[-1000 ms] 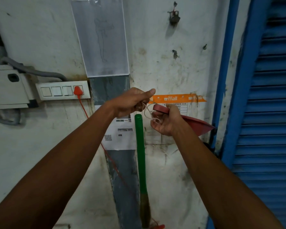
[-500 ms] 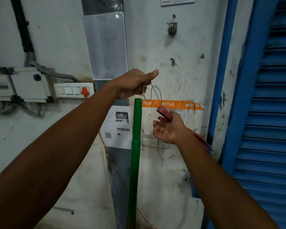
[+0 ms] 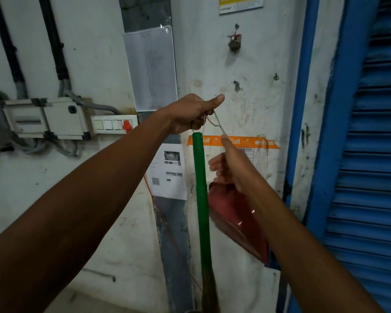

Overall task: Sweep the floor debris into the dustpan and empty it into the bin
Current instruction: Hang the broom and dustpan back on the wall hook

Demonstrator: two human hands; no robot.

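dustpan blurred behind right hand, grip unclear; left hand pinches string.

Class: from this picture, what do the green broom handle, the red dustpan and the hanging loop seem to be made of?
Green broom handle: probably plastic sleeving, ribbed with a dull sheen.
Red dustpan: likely moulded plastic, smooth, with small glints of light.
Hanging loop: thin, pale, limp, probably string; too fine to be sure.
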